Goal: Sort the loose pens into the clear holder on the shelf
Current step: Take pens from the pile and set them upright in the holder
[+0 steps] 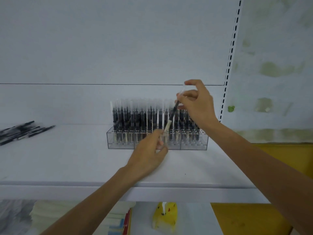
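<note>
Head view looks at a white shelf (67,160). The right hand (198,106) holds the top end of one black pen (172,116); its fingers (187,94) curl round the clear cap. The left hand (149,155) pinches the bottom end of the same pen, with its fingers (158,134) close together. The pen leans, with its top by the right fingers and its bottom by the left fingers.

Just behind the left fingers, the clear holder (193,146) sits on the shelf. It is packed with standing pens (135,119), all with their clear caps up. The bottom of the held pen is over the front rows of the holder, but it is too blurry to tell if it is in a hole.

Far to the left of the left fingers, loose pens (22,131) lie in a heap on the shelf, well apart from the holder.

Under the shelf, below both hands, are a yellow thing (165,216) and a stack of pale pads (50,216).
</note>
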{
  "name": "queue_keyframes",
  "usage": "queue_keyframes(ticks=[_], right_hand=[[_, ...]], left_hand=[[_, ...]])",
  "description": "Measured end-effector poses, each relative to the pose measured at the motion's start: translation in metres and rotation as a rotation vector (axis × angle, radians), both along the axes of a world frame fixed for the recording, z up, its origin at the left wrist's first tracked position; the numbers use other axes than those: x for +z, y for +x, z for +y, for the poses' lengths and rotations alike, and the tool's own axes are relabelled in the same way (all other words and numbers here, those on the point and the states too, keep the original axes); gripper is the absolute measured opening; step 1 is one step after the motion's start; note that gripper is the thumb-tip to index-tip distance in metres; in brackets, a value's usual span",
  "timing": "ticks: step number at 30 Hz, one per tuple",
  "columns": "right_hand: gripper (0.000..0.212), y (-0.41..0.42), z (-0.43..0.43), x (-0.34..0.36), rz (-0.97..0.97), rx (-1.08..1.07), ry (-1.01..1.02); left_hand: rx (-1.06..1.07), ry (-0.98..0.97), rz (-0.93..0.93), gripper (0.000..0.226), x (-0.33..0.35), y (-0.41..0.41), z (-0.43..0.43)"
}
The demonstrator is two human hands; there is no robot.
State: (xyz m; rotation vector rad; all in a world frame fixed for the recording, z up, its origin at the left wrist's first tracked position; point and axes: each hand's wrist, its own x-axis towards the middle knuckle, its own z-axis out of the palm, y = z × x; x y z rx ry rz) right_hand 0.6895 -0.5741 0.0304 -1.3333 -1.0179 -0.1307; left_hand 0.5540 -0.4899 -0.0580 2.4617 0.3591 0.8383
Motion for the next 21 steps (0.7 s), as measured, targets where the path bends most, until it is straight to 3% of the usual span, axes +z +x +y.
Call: queue_keyframes(ticks=[3,5,21], right_hand=[[0.030,0.007,0.001,0.006,-0.127,-0.122,0.058],[0.031,0.010,0.004,0.006,-0.212,-0.183,0.051],[0.033,0.016,0.014,-0.013,-0.330,-0.217,-0.086]], left_hand=[[0.041,0.251,0.308,0.032,-0.008,-0.005,0.003],[0.042,0.281,0.406,0.035,-0.008,-0.004,0.003],[0.052,0.269,0.414,0.035,-0.008,-0.003,0.001]])
